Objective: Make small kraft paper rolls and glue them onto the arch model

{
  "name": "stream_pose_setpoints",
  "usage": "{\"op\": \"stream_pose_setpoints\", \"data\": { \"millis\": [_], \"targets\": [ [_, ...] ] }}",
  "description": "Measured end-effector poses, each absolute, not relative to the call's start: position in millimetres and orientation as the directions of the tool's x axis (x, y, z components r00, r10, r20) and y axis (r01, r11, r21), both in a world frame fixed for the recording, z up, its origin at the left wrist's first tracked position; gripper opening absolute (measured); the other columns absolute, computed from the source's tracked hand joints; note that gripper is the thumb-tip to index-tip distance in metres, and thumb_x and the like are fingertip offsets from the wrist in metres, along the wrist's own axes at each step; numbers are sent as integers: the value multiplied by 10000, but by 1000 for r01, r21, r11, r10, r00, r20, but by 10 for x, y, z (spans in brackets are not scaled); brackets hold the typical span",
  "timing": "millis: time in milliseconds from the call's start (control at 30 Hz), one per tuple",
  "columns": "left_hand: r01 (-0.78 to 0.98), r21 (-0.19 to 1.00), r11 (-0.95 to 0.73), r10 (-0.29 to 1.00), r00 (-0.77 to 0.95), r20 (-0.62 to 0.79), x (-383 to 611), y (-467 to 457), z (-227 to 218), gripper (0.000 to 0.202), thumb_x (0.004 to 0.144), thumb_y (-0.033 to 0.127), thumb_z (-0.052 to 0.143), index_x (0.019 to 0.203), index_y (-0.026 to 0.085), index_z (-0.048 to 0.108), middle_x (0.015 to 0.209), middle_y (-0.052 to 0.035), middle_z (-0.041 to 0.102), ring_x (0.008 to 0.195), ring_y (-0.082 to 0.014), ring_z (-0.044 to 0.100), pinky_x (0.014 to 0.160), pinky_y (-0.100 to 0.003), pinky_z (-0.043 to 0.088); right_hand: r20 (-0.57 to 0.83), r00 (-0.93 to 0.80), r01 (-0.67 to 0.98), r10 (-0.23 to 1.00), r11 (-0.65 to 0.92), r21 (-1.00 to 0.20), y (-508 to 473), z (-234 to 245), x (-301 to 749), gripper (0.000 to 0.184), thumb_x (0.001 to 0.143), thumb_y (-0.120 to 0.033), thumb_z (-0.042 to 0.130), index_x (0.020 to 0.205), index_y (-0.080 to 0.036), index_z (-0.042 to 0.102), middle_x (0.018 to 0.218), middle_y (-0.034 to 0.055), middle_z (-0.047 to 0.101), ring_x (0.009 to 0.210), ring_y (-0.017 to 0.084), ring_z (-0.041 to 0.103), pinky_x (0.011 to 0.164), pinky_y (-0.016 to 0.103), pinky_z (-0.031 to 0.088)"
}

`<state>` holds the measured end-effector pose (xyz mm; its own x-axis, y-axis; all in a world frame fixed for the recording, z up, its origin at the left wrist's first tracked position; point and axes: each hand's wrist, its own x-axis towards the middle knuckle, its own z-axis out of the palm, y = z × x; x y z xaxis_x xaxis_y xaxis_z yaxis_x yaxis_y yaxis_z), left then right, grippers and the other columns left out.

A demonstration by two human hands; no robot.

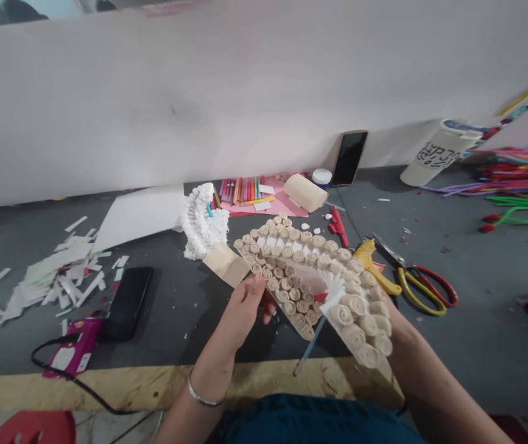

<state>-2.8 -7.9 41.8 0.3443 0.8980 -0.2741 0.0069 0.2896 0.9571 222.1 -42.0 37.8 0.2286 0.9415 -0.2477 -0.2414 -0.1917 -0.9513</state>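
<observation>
The left hand (240,308) pinches the left edge of the curved craft (298,254), over the table's (176,333) near side; the right hand's (390,311) grip is hidden, cannot tell. Scissors (419,290) lie close right.

The dark grey desk (490,265), edged in front with pale wood (153,383), bears scattered white paper strips (67,280) and a black rectangular smartphone (129,302) leftward; rightward, a yellow glue gun (379,271), red-and-yellow-handled metal scissors (407,275) and a white cylindrical tumbler (436,157).
</observation>
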Motion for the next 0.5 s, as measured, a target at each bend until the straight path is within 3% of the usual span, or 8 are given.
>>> {"op": "stream_pose_setpoints", "data": {
  "millis": [167,300,500],
  "targets": [
    [114,930,350,882,293,-368,3,-63,492,512,723,676,640,679,193,475,475,60,475,379,-55,398,367,-183,303,-320,235,-325,918,-236,-916,-435,388,2229,178,557,-248,782,726,-232,726,746,-19,741,588,166,618,512,234,489],
    [103,934,341,888,292,-356,11,-63,468,440,779,598,621,692,195,465,481,61,487,372,-46,397,379,-177,303,-347,164,-367,923,-269,-890,-433,363,2215,208,601,-294,771,790,-217,729,733,-2,734,605,182,640,509,236,480],
    [108,942,317,897,288,-335,-31,-98,444,425,825,585,576,694,196,464,494,56,499,386,-54,424,405,-189,338,-328,219,-334,919,-246,-910,-409,373,2200,172,575,-277,771,715,-211,699,719,-5,723,642,194,640,540,253,501]
  ]
}}
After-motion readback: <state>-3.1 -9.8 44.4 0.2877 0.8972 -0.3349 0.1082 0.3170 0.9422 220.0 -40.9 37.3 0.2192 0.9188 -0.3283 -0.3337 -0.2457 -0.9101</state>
